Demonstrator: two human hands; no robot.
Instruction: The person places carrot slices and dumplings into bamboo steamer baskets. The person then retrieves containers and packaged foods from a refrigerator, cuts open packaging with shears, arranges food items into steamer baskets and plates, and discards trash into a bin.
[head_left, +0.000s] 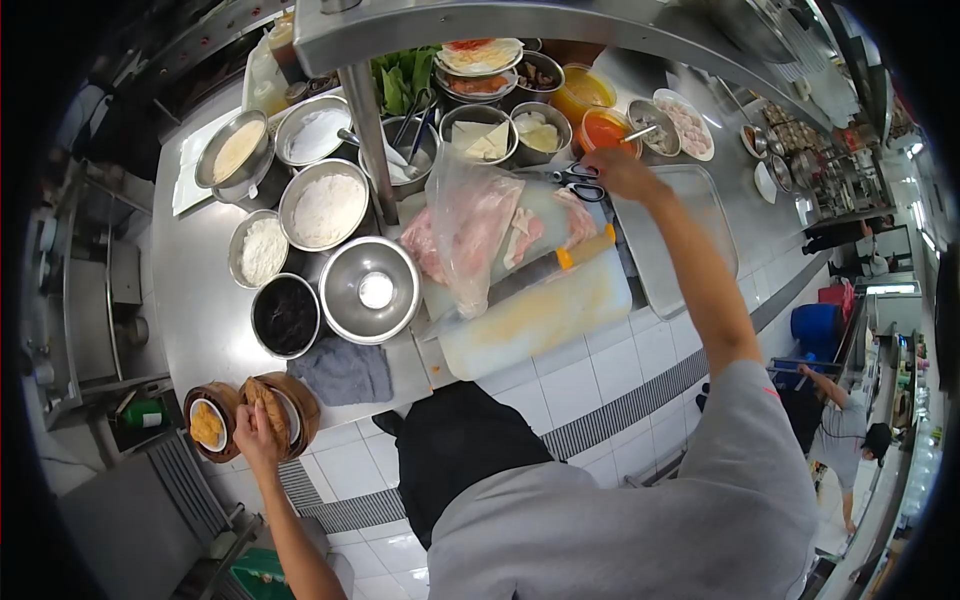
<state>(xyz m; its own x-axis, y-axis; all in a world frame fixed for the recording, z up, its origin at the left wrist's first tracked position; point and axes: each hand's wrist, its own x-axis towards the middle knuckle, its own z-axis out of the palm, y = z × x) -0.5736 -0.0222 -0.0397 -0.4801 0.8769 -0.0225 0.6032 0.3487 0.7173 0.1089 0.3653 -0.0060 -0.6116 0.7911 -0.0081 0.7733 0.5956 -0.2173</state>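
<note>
At the lower left, my left hand (258, 432) is closed on a long golden-brown fried piece (268, 400), tilted over a white dish in a bamboo steamer (303, 405). Beside it stands a second bamboo steamer (192, 400) holding yellow fried pieces (206, 425). My right hand (618, 172) reaches across the counter, its fingers curled at the black handles of scissors (580, 182). The scissors lie at the back of a white cutting board (545, 320). Raw meat (425, 245), a clear plastic bag (470, 230) and a knife with a yellow-orange handle (590, 248) rest on the board.
Steel bowls of white powder (325, 203), an empty steel bowl (370, 290) and a dark-filled bowl (286, 315) stand left. A grey cloth (342, 372) lies at the edge. A metal tray (680, 235) sits right. A shelf post (368, 140) rises behind. Another person (840, 435) stands far right.
</note>
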